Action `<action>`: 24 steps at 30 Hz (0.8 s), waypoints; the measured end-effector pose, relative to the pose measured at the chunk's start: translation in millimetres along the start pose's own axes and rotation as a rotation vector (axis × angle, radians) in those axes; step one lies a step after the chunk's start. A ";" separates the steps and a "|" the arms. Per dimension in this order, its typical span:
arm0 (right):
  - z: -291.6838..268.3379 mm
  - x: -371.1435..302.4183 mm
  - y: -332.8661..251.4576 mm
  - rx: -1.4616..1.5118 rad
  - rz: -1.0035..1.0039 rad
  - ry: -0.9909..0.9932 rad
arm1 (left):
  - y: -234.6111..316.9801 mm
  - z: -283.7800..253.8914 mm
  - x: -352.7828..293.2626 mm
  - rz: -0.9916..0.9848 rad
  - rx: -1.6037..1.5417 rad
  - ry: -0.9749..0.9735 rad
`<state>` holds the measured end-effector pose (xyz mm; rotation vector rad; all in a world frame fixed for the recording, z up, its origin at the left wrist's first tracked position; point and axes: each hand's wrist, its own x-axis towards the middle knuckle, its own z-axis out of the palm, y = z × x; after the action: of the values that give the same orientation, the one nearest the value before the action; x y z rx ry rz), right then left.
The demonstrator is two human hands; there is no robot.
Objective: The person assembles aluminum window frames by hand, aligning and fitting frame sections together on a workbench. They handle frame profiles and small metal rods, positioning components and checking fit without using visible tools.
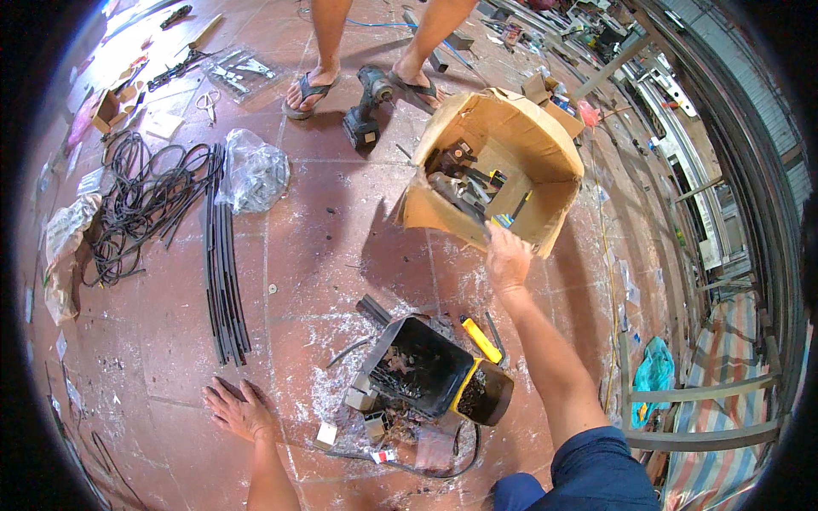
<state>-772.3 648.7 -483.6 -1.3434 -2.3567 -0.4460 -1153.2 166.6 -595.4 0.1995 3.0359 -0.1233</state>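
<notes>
Near the middle, toward 3 o'clock, the right hand (509, 260) is clamping its fingers on the near edge of a cardboard box (439, 211), which is tipping its opening toward the viewer between 1 and 2 o'clock, with loose tools showing inside. Between 7 and 8 o'clock, the left hand (240, 410) is resting on the tiled floor (324, 247) with its fingers apart, holding nothing. A black tub (443, 358) is sitting at 6 o'clock, a yellow tool (481, 339) is lying toward 5, and black strips (223, 272) are lying at 9.
</notes>
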 end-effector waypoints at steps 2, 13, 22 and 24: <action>4.0 -11.1 -5.4 -0.009 -0.078 0.059 | -1.6 2.1 -0.3 -0.008 0.000 -0.019; 1.2 39.6 65.9 -0.026 -0.089 -0.043 | -6.8 1.4 1.3 0.032 -0.189 0.027; 7.5 76.6 -80.5 0.627 -0.206 -0.582 | -11.7 -0.4 -1.2 0.010 -0.247 0.036; 30.7 77.5 -144.4 0.853 -0.245 -0.666 | -9.7 2.6 -0.7 0.022 -0.263 0.048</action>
<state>-939.0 649.5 -484.8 -0.8425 -2.6892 1.0014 -1153.6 156.7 -597.2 0.2164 3.0551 0.2844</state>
